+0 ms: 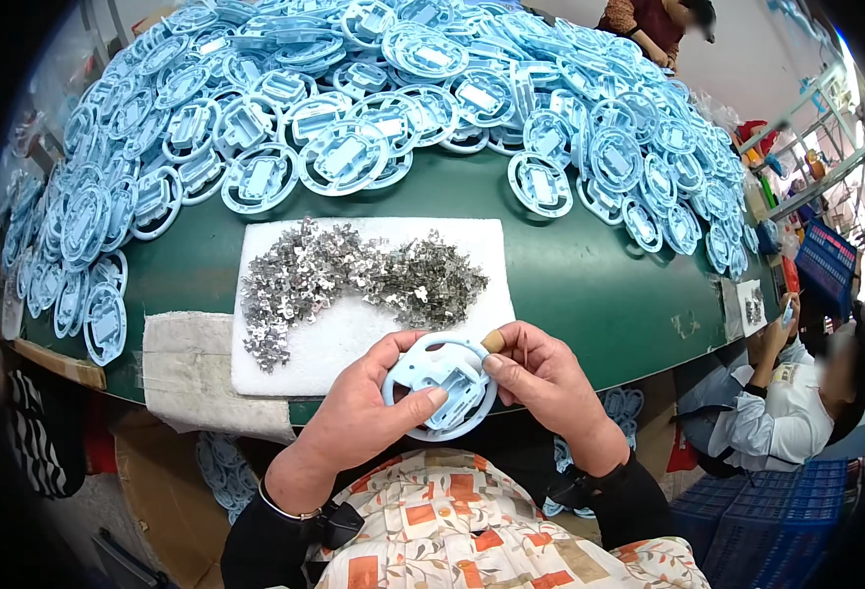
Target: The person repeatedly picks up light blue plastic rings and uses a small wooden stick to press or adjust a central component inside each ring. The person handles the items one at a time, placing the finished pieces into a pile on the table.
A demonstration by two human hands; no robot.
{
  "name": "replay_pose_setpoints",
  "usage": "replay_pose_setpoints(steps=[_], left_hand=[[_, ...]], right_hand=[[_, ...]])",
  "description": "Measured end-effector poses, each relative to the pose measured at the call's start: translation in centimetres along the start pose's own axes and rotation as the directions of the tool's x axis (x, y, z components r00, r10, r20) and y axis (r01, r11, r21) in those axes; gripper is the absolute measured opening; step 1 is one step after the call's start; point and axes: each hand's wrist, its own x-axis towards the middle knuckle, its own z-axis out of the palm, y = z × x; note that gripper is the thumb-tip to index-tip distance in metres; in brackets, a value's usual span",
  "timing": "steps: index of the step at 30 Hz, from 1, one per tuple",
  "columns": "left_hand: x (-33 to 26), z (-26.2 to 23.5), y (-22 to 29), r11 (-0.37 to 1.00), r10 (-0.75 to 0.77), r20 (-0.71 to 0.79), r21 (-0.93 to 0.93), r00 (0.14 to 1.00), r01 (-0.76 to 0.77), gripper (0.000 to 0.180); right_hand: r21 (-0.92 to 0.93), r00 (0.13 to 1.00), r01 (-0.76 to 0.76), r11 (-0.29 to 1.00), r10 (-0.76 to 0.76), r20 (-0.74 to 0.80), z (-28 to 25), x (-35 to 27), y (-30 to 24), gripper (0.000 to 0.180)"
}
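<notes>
Between my two hands, just over the table's near edge, is a light blue plastic toy steering wheel (464,371) with a boxy recessed centre. My left hand (366,401) grips it from the left, thumb lying across the centre part. With thumb and fingers, my right hand (540,371) pinches at the upper right of the rim; a tan cover sits on one fingertip. Whether a small part is also in that pinch is hidden. Beyond my hands, a white foam board (374,368) bears a pile of small silvery metal clips (300,275) and a darker pile of small metal pieces (428,280).
A large heap of similar blue wheels (354,147) covers the far side of the green table (590,294). Left of the board lies a pale cloth-covered pad (192,368). One person (771,393) sits at the right; another (653,29) is at the far side. Blue crates (747,520) stand lower right.
</notes>
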Motion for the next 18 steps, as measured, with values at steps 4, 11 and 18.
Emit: replay_pose_setpoints(steps=[4,11,18], left_hand=[[-0.2,0.4,0.7,0.97,0.112,0.001,0.215,0.994,-0.11,0.057],[0.4,0.9,2.2,0.644,0.223,0.235,0.693,0.946,-0.324,0.05],[-0.4,0.6,0.7,0.986,-0.059,0.006,-0.158,0.998,0.059,0.045]], right_hand=[[0.09,0.996,-0.049,0.995,0.042,0.08,-0.1,-0.1,0.0,0.018],[0.067,0.993,-0.055,0.996,0.047,0.113,-0.2,-0.5,0.2,0.019],[0.28,0.99,0.001,0.96,-0.042,0.138,1.0,-0.5,-0.9,0.024]])
